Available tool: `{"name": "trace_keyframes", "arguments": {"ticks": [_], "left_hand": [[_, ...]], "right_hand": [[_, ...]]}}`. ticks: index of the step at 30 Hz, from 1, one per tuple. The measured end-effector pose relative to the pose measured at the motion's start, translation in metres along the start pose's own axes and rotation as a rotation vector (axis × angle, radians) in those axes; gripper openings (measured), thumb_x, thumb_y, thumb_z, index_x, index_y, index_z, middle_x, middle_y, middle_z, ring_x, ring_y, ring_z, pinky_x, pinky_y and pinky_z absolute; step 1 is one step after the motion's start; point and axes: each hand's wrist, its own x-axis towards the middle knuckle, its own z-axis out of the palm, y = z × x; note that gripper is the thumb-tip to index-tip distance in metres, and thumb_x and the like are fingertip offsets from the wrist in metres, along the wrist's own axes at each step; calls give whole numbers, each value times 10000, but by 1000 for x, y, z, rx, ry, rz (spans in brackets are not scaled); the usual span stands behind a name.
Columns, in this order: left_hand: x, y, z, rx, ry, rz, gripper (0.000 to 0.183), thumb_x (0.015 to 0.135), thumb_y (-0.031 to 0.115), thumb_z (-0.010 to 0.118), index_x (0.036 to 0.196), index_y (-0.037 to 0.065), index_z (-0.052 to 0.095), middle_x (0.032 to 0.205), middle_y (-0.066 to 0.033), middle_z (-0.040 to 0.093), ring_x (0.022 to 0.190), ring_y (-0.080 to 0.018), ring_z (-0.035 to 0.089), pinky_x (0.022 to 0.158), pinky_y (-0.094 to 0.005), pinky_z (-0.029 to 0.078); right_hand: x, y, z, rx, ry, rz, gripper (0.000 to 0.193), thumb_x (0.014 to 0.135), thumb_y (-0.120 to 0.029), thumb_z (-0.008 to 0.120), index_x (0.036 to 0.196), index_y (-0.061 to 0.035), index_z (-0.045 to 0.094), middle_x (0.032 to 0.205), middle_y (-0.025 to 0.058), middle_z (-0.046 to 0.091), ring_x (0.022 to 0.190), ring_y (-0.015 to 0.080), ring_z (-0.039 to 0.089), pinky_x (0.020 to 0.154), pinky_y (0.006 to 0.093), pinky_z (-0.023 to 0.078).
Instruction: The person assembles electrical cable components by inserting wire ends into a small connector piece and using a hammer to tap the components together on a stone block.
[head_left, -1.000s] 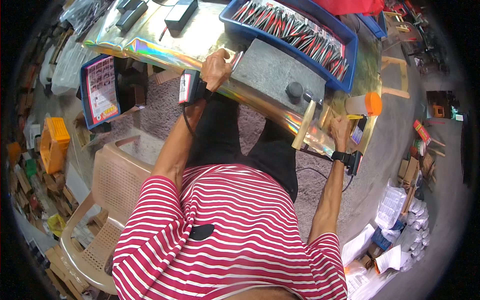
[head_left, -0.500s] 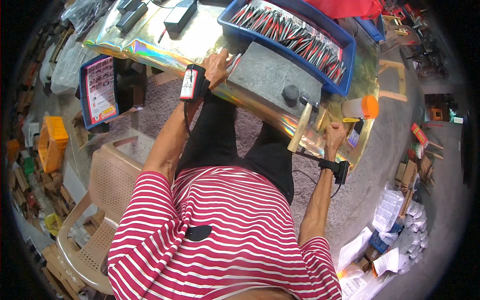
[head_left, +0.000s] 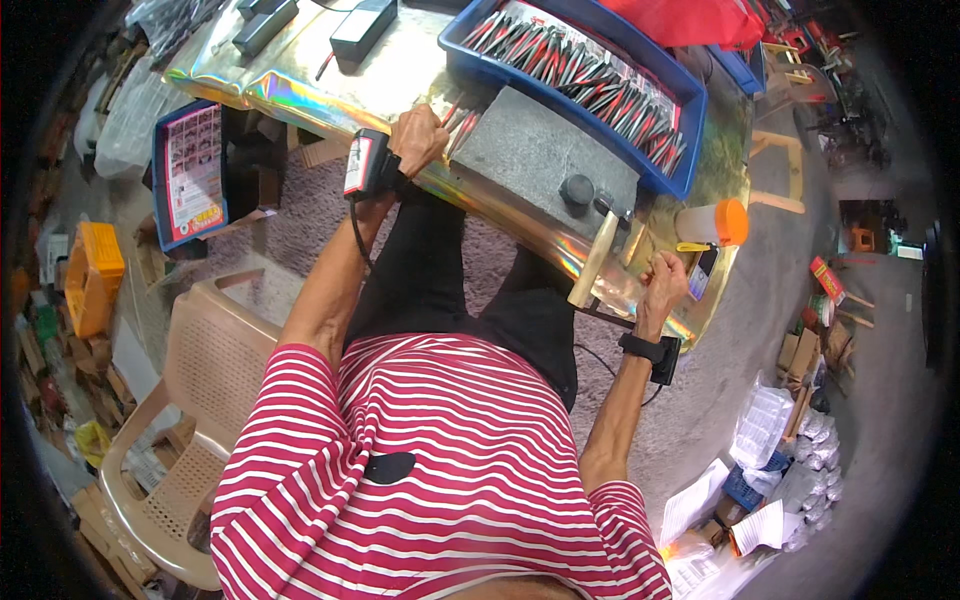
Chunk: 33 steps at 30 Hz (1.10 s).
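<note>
At the near edge of a table covered in shiny gold film (head_left: 420, 75), my left hand (head_left: 420, 138) has curled fingers beside a few thin red and silver pointed pieces (head_left: 463, 124). Whether one of them is in its grip is unclear. Right of it lies a grey stone block (head_left: 530, 150). A hammer (head_left: 594, 265) rests with its black head on the block's right end, its pale wooden handle toward me. My right hand (head_left: 665, 287) is closed in a pinch just right of the handle; what it holds is too small to make out.
A blue tray (head_left: 692, 165) of red, black and silver pointed tools stands behind the block. Right of it lies a clear jar with an orange lid (head_left: 733, 222). Black boxes (head_left: 362, 35) sit at the far left. A beige plastic chair (head_left: 215, 345) stands at my left.
My left hand has shifted slightly left, away from the stone block. My right hand has turned a little, its fingers higher and more visible. The whole view has drifted slightly.
</note>
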Motion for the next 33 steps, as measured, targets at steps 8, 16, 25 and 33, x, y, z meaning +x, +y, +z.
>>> {"name": "trace_keyframes", "arguments": {"ticks": [8,16,25,33], "left_hand": [[-15,35,-52,-978,-182,-389,106,718,73,569,756,-11,517,607,-45,515,457,-89,479,390,-186,422],[-44,100,-61,-1557,-524,-293,110,768,89,544,812,12,481,758,-107,568,652,-162,581,502,-220,482],[-82,144,-42,-2071,-750,-616,58,761,42,526,797,12,491,823,-132,559,750,-201,555,603,-244,466],[-89,153,-40,-2183,-824,-726,48,768,31,507,810,18,486,823,-128,550,725,-192,541,600,-252,445]], "right_hand": [[-26,-40,24,85,-75,-64,107,794,-86,543,830,8,505,664,25,505,512,58,444,469,176,384],[-72,-101,81,412,-428,-12,99,811,-71,512,858,15,499,708,71,542,528,62,460,464,186,405],[-96,-119,98,469,-450,-85,105,834,-89,504,862,10,484,700,55,524,513,53,441,448,179,395],[-101,-118,93,480,-419,-106,102,840,-88,498,851,12,483,678,45,515,510,48,436,437,176,385]]}}
